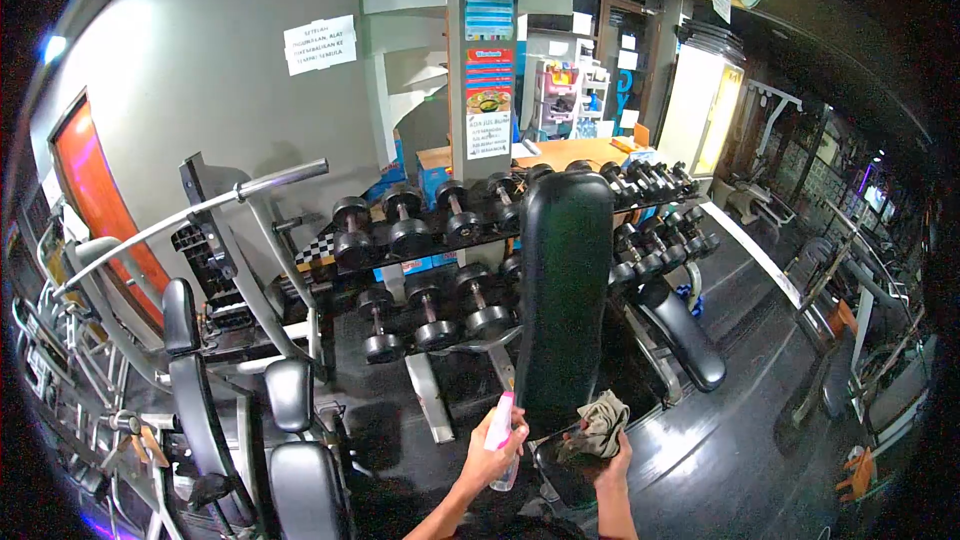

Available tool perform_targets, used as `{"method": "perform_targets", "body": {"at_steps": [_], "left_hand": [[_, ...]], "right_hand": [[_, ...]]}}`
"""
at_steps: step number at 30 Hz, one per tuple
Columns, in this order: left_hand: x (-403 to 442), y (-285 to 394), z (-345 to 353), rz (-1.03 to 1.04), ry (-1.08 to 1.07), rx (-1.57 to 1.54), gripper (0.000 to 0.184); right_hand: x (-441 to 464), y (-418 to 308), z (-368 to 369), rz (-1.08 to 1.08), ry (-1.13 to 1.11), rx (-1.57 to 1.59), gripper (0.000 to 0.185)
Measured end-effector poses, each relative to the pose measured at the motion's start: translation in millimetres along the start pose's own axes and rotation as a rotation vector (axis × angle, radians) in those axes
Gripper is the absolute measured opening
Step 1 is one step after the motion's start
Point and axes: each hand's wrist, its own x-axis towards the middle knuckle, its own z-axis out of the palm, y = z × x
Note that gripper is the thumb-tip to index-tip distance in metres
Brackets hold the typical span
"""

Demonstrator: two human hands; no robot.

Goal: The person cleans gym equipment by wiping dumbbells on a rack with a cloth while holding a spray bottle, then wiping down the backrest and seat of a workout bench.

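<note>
My left hand (pixel 492 453) is wrapped round a spray bottle (pixel 502 420) with a white and pink top and a clear lower part. A crumpled grey-green cloth (pixel 602 426) is gripped in my right hand (pixel 613 460), which shows mostly from behind. Just beyond both hands stands the tall black padded backrest (pixel 566 290) of a weight bench, tilted nearly upright. Below it, the bench's seat (pixel 550 465) is partly hidden by my hands. Neither the bottle nor the cloth visibly presses on the backrest; contact at its lower edge I cannot tell.
A two-tier dumbbell rack (pixel 440 238) with several dumbbells runs behind the backrest. Another black bench (pixel 683 335) stands to the right. Weight machines with black pads (pixel 305 485) crowd the left. A pillar (pixel 485 70) with posters and a wooden counter (pixel 575 152) lie beyond the rack.
</note>
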Motion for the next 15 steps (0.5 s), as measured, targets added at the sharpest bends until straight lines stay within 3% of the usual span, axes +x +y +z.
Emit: {"method": "perform_targets", "body": {"at_steps": [6,14,15], "left_hand": [[49,21,45,0.188,0.054,0.139,0.033],[141,17,88,0.254,0.132,0.148,0.022],[150,16,91,0.249,0.153,0.192,0.021]], "right_hand": [[-5,-44,0,-0.07,0.064,0.038,0.049],[5,-84,-47,-0.016,-0.018,0.148,0.047],[7,-86,-44,-0.026,0.061,0.196,0.044]]}}
